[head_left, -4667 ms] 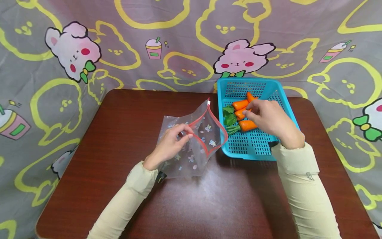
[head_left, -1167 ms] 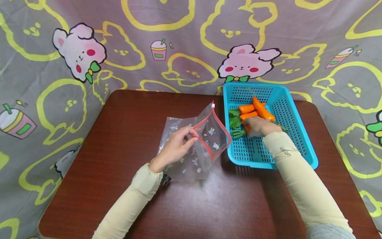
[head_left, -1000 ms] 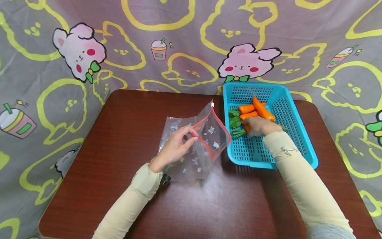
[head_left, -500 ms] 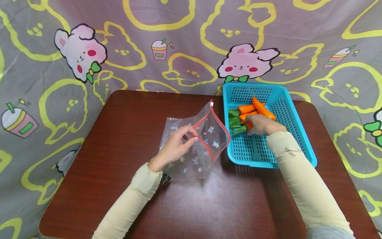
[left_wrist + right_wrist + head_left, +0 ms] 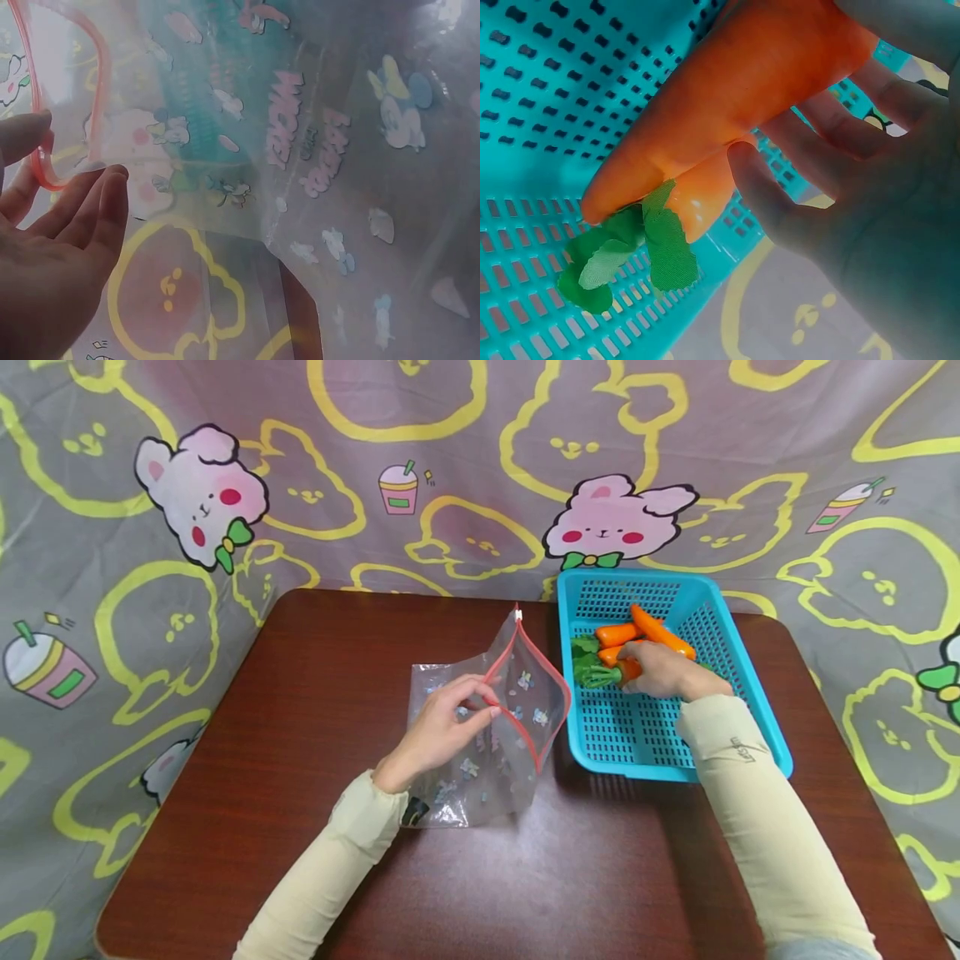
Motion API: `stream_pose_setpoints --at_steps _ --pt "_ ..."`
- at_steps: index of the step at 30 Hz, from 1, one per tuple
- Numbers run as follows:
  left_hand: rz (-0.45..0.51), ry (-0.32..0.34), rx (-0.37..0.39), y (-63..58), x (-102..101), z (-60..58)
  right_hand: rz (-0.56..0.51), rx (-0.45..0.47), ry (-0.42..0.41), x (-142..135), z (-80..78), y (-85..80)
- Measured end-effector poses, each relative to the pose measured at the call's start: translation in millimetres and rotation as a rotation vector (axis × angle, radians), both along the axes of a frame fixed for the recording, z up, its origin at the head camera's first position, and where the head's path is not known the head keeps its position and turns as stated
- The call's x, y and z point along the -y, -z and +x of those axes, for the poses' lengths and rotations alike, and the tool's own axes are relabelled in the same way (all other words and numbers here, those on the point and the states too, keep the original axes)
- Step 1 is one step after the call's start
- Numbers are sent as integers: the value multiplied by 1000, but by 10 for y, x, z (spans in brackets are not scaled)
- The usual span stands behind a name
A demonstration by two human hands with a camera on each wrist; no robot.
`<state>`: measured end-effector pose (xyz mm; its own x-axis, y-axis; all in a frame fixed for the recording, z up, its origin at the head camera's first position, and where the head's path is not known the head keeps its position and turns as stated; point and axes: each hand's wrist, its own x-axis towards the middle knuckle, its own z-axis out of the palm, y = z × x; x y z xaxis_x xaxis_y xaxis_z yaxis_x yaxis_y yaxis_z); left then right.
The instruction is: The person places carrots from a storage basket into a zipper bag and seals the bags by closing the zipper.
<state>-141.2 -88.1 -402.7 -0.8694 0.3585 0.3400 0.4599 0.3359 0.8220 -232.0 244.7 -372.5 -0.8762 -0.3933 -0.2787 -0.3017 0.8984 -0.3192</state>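
My left hand [image 5: 442,727] pinches the red mouth edge of a clear zip bag [image 5: 480,777] with cartoon prints. The bag's mouth gapes toward the blue basket [image 5: 600,766], its white slider [image 5: 518,615] at the far corner. In the left wrist view, thumb and fingers meet around the red strip [image 5: 51,180]. Inside the basket, my right hand [image 5: 663,672] grips a carrot [image 5: 630,671] whose green stems [image 5: 597,675] point left. The right wrist view has that carrot [image 5: 735,90] between thumb and fingers, its tip slanting away from the hand.
Further carrots [image 5: 618,633] lie behind the right hand, one slanted carrot [image 5: 660,631] across the others. Green leaves [image 5: 584,647] sit by the basket's left wall. Everything stands on a brown table [image 5: 300,710] before a patterned cloth [image 5: 480,460].
The right hand has gone down into the basket since the oldest frame and shifted the gripped carrot slightly toward the back. The left hand keeps its hold; the bag's mouth has tilted slightly.
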Motion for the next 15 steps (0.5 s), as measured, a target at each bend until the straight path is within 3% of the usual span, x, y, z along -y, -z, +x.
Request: stream_pose_setpoints --at_steps 15 --pt "42 10 29 -48 -29 16 -93 -17 51 58 48 -129"
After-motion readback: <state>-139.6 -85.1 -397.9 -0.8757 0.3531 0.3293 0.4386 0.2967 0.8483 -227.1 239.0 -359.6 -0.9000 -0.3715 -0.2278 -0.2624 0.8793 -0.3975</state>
